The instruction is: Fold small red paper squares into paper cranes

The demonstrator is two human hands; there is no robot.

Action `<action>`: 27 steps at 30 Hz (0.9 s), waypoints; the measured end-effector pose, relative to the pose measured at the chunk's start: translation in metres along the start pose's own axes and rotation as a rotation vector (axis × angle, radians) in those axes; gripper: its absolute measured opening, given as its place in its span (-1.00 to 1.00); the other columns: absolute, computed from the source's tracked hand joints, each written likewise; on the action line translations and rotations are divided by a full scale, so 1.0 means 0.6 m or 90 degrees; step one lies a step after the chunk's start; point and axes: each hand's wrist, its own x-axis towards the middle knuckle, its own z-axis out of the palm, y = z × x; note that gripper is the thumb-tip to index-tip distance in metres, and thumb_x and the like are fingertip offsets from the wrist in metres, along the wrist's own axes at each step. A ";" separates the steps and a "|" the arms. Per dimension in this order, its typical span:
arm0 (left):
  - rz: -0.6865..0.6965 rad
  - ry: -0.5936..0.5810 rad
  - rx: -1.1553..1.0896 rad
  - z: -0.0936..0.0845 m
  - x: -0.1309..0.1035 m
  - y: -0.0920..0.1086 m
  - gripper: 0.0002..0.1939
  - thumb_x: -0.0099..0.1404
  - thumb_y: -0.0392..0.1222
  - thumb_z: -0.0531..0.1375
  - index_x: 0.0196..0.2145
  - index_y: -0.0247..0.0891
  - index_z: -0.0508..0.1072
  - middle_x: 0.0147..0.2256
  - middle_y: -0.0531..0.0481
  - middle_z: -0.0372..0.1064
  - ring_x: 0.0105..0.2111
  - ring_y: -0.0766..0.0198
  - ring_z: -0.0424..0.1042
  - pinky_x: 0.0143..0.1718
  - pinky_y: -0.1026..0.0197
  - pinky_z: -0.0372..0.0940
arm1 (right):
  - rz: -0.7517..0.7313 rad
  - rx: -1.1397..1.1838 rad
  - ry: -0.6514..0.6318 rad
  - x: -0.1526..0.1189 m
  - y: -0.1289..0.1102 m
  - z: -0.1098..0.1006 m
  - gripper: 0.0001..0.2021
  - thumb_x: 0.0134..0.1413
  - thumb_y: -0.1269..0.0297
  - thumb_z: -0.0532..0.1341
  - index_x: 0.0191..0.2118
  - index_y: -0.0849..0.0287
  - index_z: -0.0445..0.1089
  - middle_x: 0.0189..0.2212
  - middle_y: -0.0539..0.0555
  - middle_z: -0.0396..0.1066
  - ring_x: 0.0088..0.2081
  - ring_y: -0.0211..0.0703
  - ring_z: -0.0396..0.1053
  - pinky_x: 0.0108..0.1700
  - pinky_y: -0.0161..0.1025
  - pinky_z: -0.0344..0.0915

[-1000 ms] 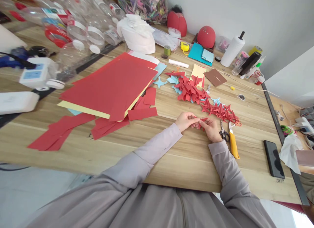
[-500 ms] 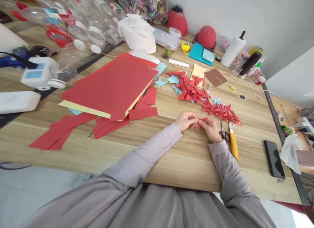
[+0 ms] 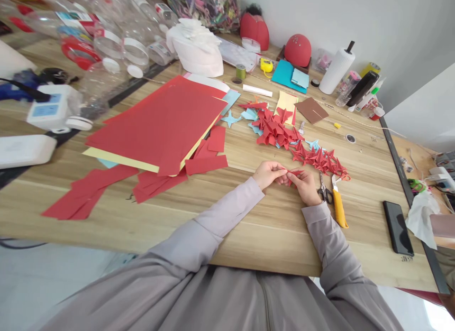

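Note:
Between my fingertips is a small folded piece of red paper (image 3: 294, 172), mostly covered by the fingers. My left hand (image 3: 269, 175) pinches its left side, and my right hand (image 3: 306, 186) pinches its right side. Just beyond the hands lies a heap of folded red paper stars (image 3: 275, 128), with a row of more red stars (image 3: 318, 159) to its right and a few light blue ones (image 3: 232, 118) at its left. Black-handled scissors (image 3: 324, 192) and a yellow-handled cutter (image 3: 339, 210) rest beside my right wrist.
Large red paper sheets (image 3: 159, 127) are stacked left of the hands, with cut red strips (image 3: 85, 191) in front. Clear plastic bottles (image 3: 110, 41) crowd the back left. A phone (image 3: 397, 229) lies at the right. Brown paper (image 3: 312, 110) and a yellow tape measure (image 3: 266, 65) are farther back.
The fingers have shifted slightly on the red paper, and more of its upper edge shows. Both hands stay in nearly the same place; the view has moved a little.

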 end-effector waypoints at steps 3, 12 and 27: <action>0.002 0.009 -0.003 0.001 -0.002 0.001 -0.73 0.03 -0.12 0.35 -0.51 -0.38 0.41 -0.62 0.02 0.41 -0.62 0.38 0.37 -0.57 0.32 0.26 | 0.002 0.014 0.008 0.000 0.000 0.000 -0.69 -0.13 -0.01 0.33 -0.44 0.17 0.44 -0.60 -0.02 0.45 -0.55 -0.24 0.37 -0.47 -0.28 0.33; 0.016 -0.023 -0.031 -0.001 -0.005 0.002 -0.70 0.08 -0.05 0.31 -0.50 -0.38 0.40 -0.60 0.00 0.41 -0.62 0.39 0.37 -0.59 0.35 0.24 | 0.030 0.029 0.024 0.001 -0.001 -0.002 -0.69 -0.19 0.02 0.37 -0.43 0.17 0.42 -0.64 -0.04 0.43 -0.59 -0.25 0.36 -0.50 -0.30 0.29; 0.007 0.019 -0.135 -0.001 0.001 0.001 -0.67 0.15 0.00 0.25 -0.42 -0.40 0.43 -0.57 -0.02 0.41 -0.64 0.38 0.36 -0.59 0.31 0.27 | 0.012 0.020 0.034 0.000 0.001 -0.005 -0.75 -0.12 0.08 0.36 -0.43 0.17 0.45 -0.60 -0.01 0.48 -0.59 -0.26 0.35 -0.48 -0.28 0.33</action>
